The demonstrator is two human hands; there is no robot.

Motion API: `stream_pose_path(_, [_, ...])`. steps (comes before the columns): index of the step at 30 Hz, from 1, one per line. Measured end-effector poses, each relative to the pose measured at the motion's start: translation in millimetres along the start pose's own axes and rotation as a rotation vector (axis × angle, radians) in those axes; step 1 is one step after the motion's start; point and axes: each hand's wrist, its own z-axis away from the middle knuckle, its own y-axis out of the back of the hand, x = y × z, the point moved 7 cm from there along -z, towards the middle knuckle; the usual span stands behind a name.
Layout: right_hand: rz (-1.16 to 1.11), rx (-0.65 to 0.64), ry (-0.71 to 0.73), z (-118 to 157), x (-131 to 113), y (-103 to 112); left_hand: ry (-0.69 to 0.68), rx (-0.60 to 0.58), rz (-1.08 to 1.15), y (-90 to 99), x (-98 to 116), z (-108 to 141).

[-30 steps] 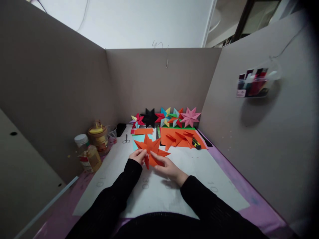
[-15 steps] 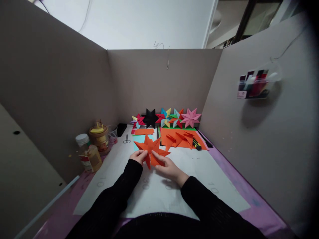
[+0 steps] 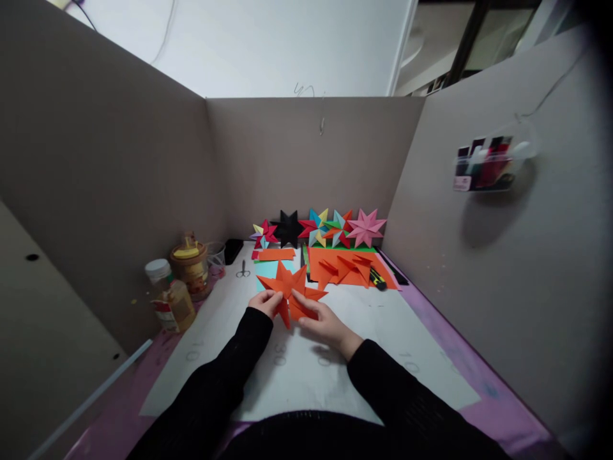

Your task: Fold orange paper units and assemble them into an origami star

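Note:
An orange folded paper star [image 3: 286, 279] is held up above the white sheet [image 3: 297, 390], its points spread outward. My left hand [image 3: 266, 301] pinches its lower left part between thumb and fingers. On the lower right side, my right hand [image 3: 326, 322] grips the star, with the fingers lying over the paper and the thumb below. A narrow gap shows between two of the star's lower points, between my hands. Behind the star lie orange folded pieces [image 3: 341, 268] on orange paper [image 3: 316, 257].
Finished stars in black [image 3: 288, 228], pink [image 3: 366, 228] and mixed colours lean on the back panel. Small scissors [image 3: 243, 269] lie left, a yellow-black cutter [image 3: 378, 278] right. A glue bottle [image 3: 172, 303] and a lidded jar [image 3: 192, 265] stand at the left edge.
The star has tilted very slightly in my hands. Both hands keep nearly the same place and hold, and the view has shifted a little.

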Motion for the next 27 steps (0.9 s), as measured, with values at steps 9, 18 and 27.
stream_pose_path(9, [-0.017,-0.011,0.004,0.4,-4.3,-1.7,-0.011,0.02,-0.076,0.8,1.2,-1.7])
stream_pose_path(18, [0.01,-0.008,0.001,0.4,-0.9,-2.1,0.006,-0.026,0.015,-3.8,0.4,1.4])
stream_pose_path(27, [0.02,0.019,0.035,0.2,-1.9,-2.0,0.048,-0.031,0.042,-6.7,0.6,5.6])
